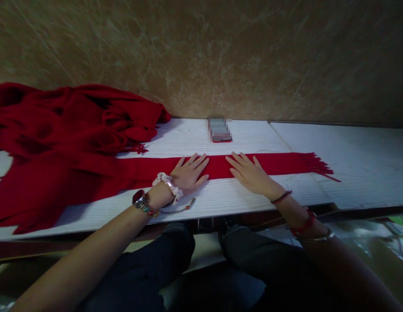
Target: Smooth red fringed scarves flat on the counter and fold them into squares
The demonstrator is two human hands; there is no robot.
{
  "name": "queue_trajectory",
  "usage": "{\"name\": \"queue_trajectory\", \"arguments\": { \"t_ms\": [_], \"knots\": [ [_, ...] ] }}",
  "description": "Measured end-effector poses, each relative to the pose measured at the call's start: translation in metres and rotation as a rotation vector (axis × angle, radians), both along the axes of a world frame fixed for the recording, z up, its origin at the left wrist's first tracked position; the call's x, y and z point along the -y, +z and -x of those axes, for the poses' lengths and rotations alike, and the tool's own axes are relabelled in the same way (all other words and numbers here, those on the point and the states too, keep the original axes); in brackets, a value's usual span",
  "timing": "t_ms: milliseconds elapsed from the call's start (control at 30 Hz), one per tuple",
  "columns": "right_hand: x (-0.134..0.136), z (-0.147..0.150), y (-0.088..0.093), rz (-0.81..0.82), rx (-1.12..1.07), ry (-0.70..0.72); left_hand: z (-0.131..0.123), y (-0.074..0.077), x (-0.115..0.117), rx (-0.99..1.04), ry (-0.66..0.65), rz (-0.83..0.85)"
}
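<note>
Looks forward and steeply down from the head, close above the left hand [189, 174], right hand [250, 174] and counter [357, 151]. Faces the wall [221, 56] at twelve o'clock, spans the counter from nine to three, and catches the wearer's legs [149, 264] at six.

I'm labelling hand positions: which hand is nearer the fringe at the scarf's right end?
Right. The right hand lies palm-down on the red scarf, left of the fringe; the left hand lies farther left along it.
</note>
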State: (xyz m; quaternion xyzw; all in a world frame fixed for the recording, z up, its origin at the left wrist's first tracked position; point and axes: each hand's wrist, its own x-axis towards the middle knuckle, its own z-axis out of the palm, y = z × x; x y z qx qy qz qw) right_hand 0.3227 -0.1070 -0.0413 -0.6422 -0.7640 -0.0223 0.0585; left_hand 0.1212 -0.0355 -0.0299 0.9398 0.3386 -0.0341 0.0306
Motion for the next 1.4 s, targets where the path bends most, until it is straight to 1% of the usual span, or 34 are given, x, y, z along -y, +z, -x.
{"name": "queue_trajectory", "arguments": {
  "t_ms": [100, 300, 367, 400, 433, 500, 567, 667, 700, 733, 800, 867, 933, 1000, 1133, 1200, 1267, 1333, 1367, 1400],
  "knots": [
    [0.005, -0.033, -0.004, -0.01, 0.017, -0.088, 0.001, 0.001, 0.001, -0.009, 0.013, 0.001],
    [0.022, -0.124, -0.013, -0.004, 0.024, -0.379, 0.0, 0.002, 0.002, -0.012, 0.025, 0.026],
    [0.025, -0.142, -0.014, -0.015, 0.023, -0.458, 0.0, 0.002, 0.001, -0.016, 0.021, 0.031],
    [0.026, -0.144, -0.013, -0.038, 0.029, -0.485, 0.0, 0.002, 0.001, -0.014, 0.02, 0.028],
    [0.025, -0.141, -0.011, -0.074, 0.034, -0.495, 0.0, 0.001, 0.001, -0.011, 0.022, 0.021],
    [0.02, -0.119, -0.006, -0.168, 0.033, -0.45, -0.001, 0.0, 0.001, -0.001, 0.037, 0.001],
    [0.012, -0.081, 0.001, -0.203, -0.032, -0.299, -0.001, -0.001, 0.002, 0.01, 0.068, -0.012],
    [-0.003, -0.015, 0.008, -0.163, -0.063, -0.043, -0.002, -0.001, 0.003, 0.016, 0.108, -0.011],
    [-0.007, 0.003, 0.009, -0.136, -0.059, 0.024, -0.001, -0.001, 0.004, 0.016, 0.121, -0.011],
    [-0.011, 0.017, 0.009, -0.101, -0.057, 0.062, -0.001, -0.001, 0.004, 0.015, 0.132, -0.013],
    [-0.015, 0.031, 0.007, -0.037, -0.054, 0.077, 0.0, -0.001, 0.004, 0.011, 0.145, -0.017],
    [-0.015, 0.028, 0.004, -0.002, -0.041, 0.055, 0.001, -0.001, 0.003, 0.001, 0.152, -0.02],
    [-0.012, 0.011, 0.001, 0.003, -0.016, 0.014, 0.001, 0.0, 0.003, -0.006, 0.152, -0.024],
    [-0.007, -0.016, -0.003, -0.005, 0.012, -0.053, 0.002, 0.0, 0.004, -0.014, 0.149, -0.024],
    [0.01, -0.086, -0.01, -0.037, 0.035, -0.233, 0.003, 0.001, 0.004, -0.014, 0.139, -0.008],
    [0.019, -0.124, -0.012, -0.029, 0.043, -0.351, 0.003, 0.001, 0.004, -0.006, 0.139, -0.002],
    [0.028, -0.154, -0.012, -0.02, 0.035, -0.458, 0.003, 0.001, 0.004, -0.006, 0.141, 0.005],
    [0.031, -0.169, -0.01, -0.024, 0.028, -0.541, 0.002, 0.002, 0.003, -0.01, 0.146, 0.014],
    [0.031, -0.168, -0.009, -0.043, 0.028, -0.566, 0.002, 0.002, 0.003, -0.012, 0.145, 0.019],
    [0.028, -0.161, -0.007, -0.076, 0.025, -0.563, 0.002, 0.002, 0.002, -0.015, 0.143, 0.025]
  ]
}}
